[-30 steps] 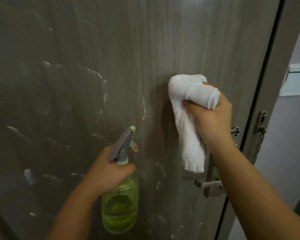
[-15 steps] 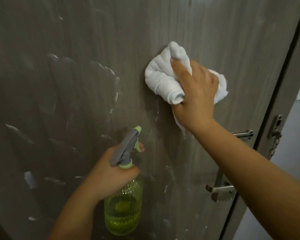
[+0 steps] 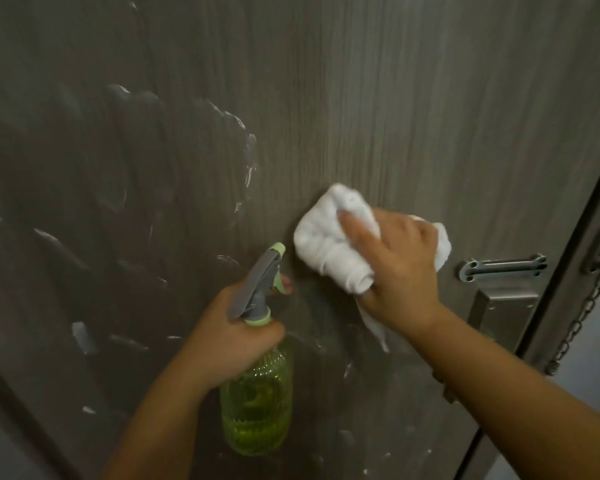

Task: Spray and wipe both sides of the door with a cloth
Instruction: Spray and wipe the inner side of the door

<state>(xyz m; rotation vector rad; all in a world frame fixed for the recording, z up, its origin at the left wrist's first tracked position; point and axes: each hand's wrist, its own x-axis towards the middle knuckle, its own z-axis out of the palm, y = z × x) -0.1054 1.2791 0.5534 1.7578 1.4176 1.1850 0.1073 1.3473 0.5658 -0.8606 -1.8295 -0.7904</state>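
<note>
A grey-brown wood-grain door (image 3: 378, 98) fills the view, with wet streaks and foam marks across its left half. My right hand (image 3: 399, 268) presses a bunched white cloth (image 3: 329, 247) against the door at mid height, fingers spread over it and thumb tucked under the roll. My left hand (image 3: 229, 334) grips the neck of a green spray bottle (image 3: 257, 400) with a grey trigger head, held upright just below and left of the cloth, one finger at the trigger.
A metal chain-lock plate (image 3: 503, 268) and a steel handle plate (image 3: 499, 313) sit on the door's right side. The door edge and frame (image 3: 568, 237) run diagonally at the right, with a chain (image 3: 582, 317) hanging from it.
My right hand with the cloth has slid down the door and a little right. The bottle hand has stayed about where it was.
</note>
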